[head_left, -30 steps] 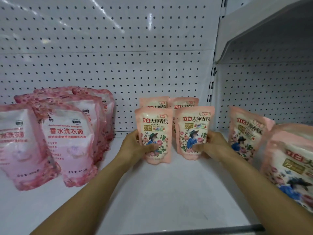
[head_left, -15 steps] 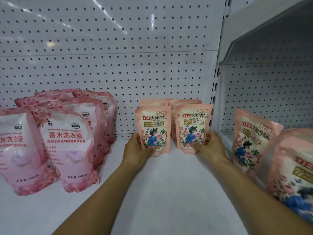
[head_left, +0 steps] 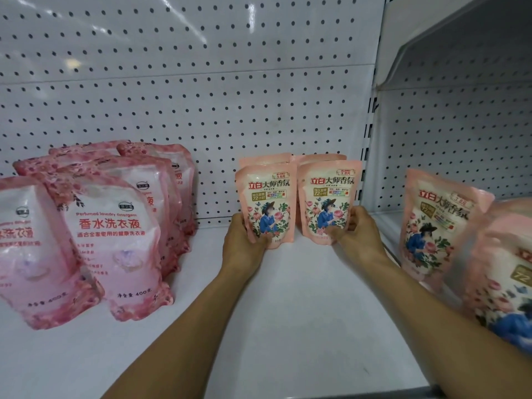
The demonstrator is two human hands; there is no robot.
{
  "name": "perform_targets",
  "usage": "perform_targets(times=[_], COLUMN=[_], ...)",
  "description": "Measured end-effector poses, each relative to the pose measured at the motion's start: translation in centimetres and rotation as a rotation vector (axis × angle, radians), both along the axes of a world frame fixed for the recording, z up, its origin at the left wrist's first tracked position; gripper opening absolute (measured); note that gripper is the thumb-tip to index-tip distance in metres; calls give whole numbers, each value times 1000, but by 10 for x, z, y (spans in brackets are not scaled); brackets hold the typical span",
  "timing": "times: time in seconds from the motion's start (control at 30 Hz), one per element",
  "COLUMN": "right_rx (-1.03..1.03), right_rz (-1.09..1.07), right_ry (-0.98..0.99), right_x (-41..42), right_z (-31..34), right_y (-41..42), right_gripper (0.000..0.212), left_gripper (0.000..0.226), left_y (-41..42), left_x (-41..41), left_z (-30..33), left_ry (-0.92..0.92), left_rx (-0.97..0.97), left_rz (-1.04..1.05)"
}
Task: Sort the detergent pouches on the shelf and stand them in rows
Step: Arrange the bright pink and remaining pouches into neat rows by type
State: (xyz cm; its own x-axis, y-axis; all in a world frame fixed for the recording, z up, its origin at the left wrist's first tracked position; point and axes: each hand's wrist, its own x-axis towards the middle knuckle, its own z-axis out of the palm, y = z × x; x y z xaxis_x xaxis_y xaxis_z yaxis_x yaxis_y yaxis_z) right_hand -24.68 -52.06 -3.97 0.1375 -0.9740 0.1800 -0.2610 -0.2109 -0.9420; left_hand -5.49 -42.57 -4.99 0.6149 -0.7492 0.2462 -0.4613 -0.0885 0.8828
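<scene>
Two small peach pouches with a figure in blue and roses stand side by side near the pegboard back wall. My left hand [head_left: 243, 243] grips the left pouch [head_left: 269, 203] at its lower left edge. My right hand [head_left: 355, 233] grips the right pouch [head_left: 329, 200] at its lower right corner. Directly behind them stand two more of the same pouches [head_left: 266, 159], mostly hidden. Both held pouches are upright with their bases on the white shelf [head_left: 288, 326].
Several larger pink perfumed-laundry pouches [head_left: 115, 234] stand in rows at the left. Two more peach pouches [head_left: 437, 226] lean at the right, the nearest one [head_left: 506, 280] blurred. A shelf upright [head_left: 371, 125] and a higher shelf board [head_left: 449, 33] are at the right.
Both hands have pushed the two front pouches back toward the wall, up against the rear pair. The view has shifted slightly left.
</scene>
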Motion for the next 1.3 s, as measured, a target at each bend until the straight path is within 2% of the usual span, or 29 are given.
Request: perform_targets(times=[0.1, 0.17, 0.27, 0.37, 0.47, 0.57, 0.67, 0.73, 0.8, 0.87, 0.93, 1.0, 1.07, 1.13, 1.17, 1.27, 1.3], right_rx=[-1, -51, -224, -393, -551, -735, -979, -1082, -975, -702, -438, -301, -238, -186, -161, -138, -142], right_rz=[19, 27, -19, -38, -17, 18, -63, -195, -240, -164, -79, -29, -23, -48, -52, -87, -94], right_ry=[50, 138, 367, 381, 283, 231, 259, 339, 345, 264, 195, 153, 79, 7, -24, -49, -65], right_x=[-2, -6, -15, -28, -51, -78, -128, -164, -196, -219, -232, -239, -239, -236, -233, -223, -220], right_z=[3, 10, 24, 42, 66, 87, 109, 120, 125, 123, 113, 100, 85, 69, 61, 42, 39], right_y=[4, 11, 27, 55, 85, 115, 148, 160, 160, 156, 150, 146, 142, 136, 133, 122, 119], right_gripper=[43, 54, 63, 52, 33, 19, 14, 21, 38, 65, 96, 114, 116, 108, 97, 27, 18], left_gripper=[62, 70, 62, 48, 34, 36, 46, 56, 65, 70, 59, 39, 24, 14, 12, 10, 12], left_y=[5, 14, 33, 47, 49, 44, 31, 16, -3, -21, -36, -40, -34, -21, -13, 8, 15], left_x=[-1, -6, -23, -53, -95, -138, -176, -192, -203, -209, -208, -203, -197, -192, -188, -165, -155], left_z=[6, 19, 44, 58, 61, 62, 73, 87, 103, 118, 124, 124, 121, 118, 117, 119, 122], left_ry=[-3, -142, -342, -330, -165, -43, -82, -235, -443, -681, -929, -1006, -980, -1001, -1010, -1005, -994], left_rx=[-40, -102, -261, -269, -176, -171, -206, -260, -274, -207, -63, 38, 30, 30, 19, -65, -97], left_rz=[32, 119, 126, -43, -235, -359, -429, -446, -433, -406, -391, -376, -335, -280, -251, -157, -131])
